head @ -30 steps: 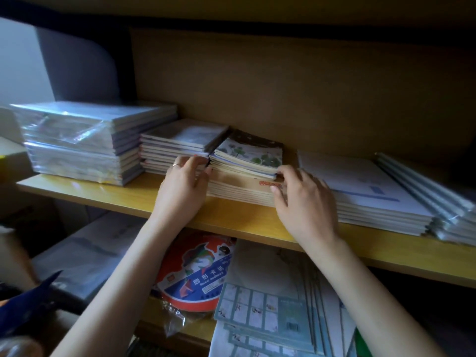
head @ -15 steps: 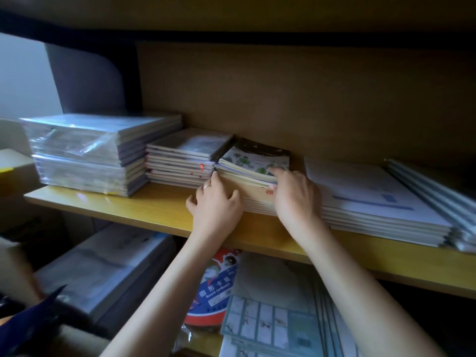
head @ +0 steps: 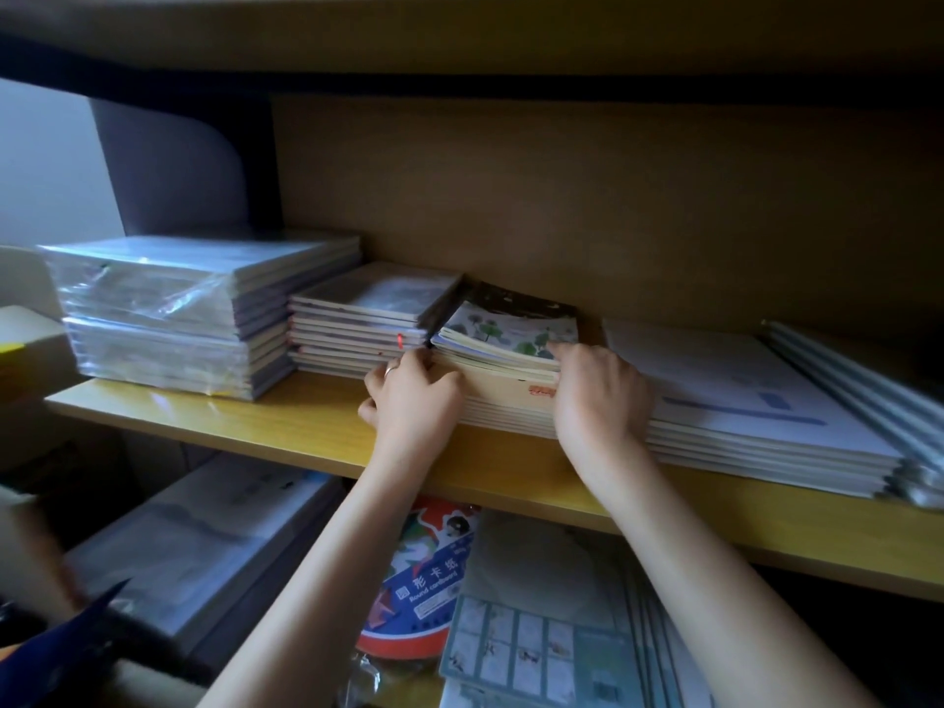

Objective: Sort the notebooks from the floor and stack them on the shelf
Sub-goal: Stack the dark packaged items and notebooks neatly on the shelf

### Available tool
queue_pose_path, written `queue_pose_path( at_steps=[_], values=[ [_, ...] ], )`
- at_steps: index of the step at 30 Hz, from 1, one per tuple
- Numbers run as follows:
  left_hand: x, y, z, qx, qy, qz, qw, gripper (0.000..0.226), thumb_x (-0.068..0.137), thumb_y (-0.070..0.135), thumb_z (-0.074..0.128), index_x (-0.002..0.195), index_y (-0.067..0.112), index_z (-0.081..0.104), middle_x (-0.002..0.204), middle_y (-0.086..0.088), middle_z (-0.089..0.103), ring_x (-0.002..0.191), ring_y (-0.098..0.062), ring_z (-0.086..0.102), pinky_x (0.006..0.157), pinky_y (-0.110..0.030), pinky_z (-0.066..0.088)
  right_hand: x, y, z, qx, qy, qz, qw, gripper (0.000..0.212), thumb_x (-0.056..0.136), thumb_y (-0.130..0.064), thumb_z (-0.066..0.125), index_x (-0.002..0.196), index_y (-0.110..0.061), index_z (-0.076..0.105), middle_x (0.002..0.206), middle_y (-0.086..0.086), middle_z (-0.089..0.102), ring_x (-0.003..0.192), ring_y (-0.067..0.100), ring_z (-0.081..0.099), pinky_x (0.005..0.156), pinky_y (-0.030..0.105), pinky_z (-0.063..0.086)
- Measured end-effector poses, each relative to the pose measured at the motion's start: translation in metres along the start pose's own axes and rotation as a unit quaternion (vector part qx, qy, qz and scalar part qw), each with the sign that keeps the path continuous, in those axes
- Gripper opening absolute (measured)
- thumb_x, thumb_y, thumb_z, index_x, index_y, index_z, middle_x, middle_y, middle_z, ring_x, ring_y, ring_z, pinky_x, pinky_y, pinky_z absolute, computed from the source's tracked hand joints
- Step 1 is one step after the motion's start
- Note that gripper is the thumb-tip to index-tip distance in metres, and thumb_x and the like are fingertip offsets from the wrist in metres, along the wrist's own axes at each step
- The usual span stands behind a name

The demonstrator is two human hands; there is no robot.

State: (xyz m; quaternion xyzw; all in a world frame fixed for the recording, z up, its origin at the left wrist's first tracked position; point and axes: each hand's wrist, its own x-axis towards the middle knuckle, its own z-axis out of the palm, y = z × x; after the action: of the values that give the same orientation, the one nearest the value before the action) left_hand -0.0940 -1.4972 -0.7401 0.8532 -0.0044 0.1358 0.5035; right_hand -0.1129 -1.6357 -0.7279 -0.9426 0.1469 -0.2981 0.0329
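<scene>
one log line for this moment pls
step: stacking | object: beige-spined notebook stack, leaf-print cover on top | left grip: holds left end | right grip: holds right end | on: yellow wooden shelf

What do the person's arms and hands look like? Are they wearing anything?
The left arm and right arm are bare, with no sleeves, gloves or watch in view. The left hand has a thin ring on one finger. The right hand shows no ring.
</scene>
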Motion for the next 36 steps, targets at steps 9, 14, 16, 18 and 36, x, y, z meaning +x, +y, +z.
queue_pose_path(
  at_steps=[9, 14, 16, 18, 36],
  values=[
    [0.003, -0.016, -0.001, -0.154, -0.039, 0.040, 0.987, 0.040, 0.055, 0.039, 0.047, 0.090, 0.045, 0.067, 0.113, 0.002, 0.063, 0.112, -0.025, 0.053, 0.103, -0.050, 0.038, 0.005, 0.023, -0.011, -0.077, 0.035, -0.002, 0.996, 0.021, 0.095, -0.017, 0.049, 0.109, -0.019, 0.064, 0.099, 0.008, 0.068, 0.106, 0.028, 0.046, 0.089, 0.040, 0.025],
    [0.004, -0.010, 0.006, 0.024, 0.021, 0.103, 0.994, 0.025, 0.084, 0.042, 0.057, 0.107, 0.034, 0.060, 0.113, 0.007, 0.062, 0.120, -0.021, 0.043, 0.097, -0.035, 0.025, 0.001, 0.033, -0.009, -0.059, 0.044, -0.025, 0.997, 0.024, 0.095, -0.020, 0.049, 0.115, -0.018, 0.061, 0.101, 0.009, 0.068, 0.105, 0.028, 0.047, 0.086, 0.039, 0.025],
    [0.005, -0.005, 0.009, 0.126, 0.048, 0.125, 0.983, 0.041, 0.085, 0.045, 0.057, 0.121, 0.025, 0.055, 0.125, -0.001, 0.056, 0.124, -0.026, 0.036, 0.097, -0.038, 0.026, -0.001, 0.035, -0.004, -0.052, 0.056, -0.030, 0.997, 0.025, 0.096, -0.021, 0.047, 0.117, -0.018, 0.059, 0.101, 0.008, 0.069, 0.103, 0.028, 0.049, 0.086, 0.039, 0.028],
    [0.007, -0.004, 0.012, 0.190, 0.072, 0.168, 0.965, 0.041, 0.088, 0.042, 0.056, 0.121, 0.019, 0.055, 0.124, -0.006, 0.060, 0.121, -0.029, 0.040, 0.095, -0.037, 0.031, -0.001, 0.036, -0.001, -0.027, 0.059, -0.027, 0.998, 0.027, 0.095, -0.021, 0.049, 0.120, -0.019, 0.057, 0.103, 0.007, 0.069, 0.101, 0.028, 0.052, 0.085, 0.038, 0.030],
    [0.046, 0.008, -0.006, 0.292, -0.083, 0.206, 0.930, 0.056, 0.082, 0.053, 0.059, 0.128, 0.023, 0.050, 0.116, -0.004, 0.063, 0.108, -0.030, 0.057, 0.081, -0.034, 0.046, 0.008, 0.041, -0.008, 0.074, -0.067, -0.054, 0.993, 0.028, 0.093, -0.042, 0.047, 0.114, -0.024, 0.047, 0.119, 0.002, 0.061, 0.117, 0.027, 0.043, 0.088, 0.037, 0.032]
  ],
)
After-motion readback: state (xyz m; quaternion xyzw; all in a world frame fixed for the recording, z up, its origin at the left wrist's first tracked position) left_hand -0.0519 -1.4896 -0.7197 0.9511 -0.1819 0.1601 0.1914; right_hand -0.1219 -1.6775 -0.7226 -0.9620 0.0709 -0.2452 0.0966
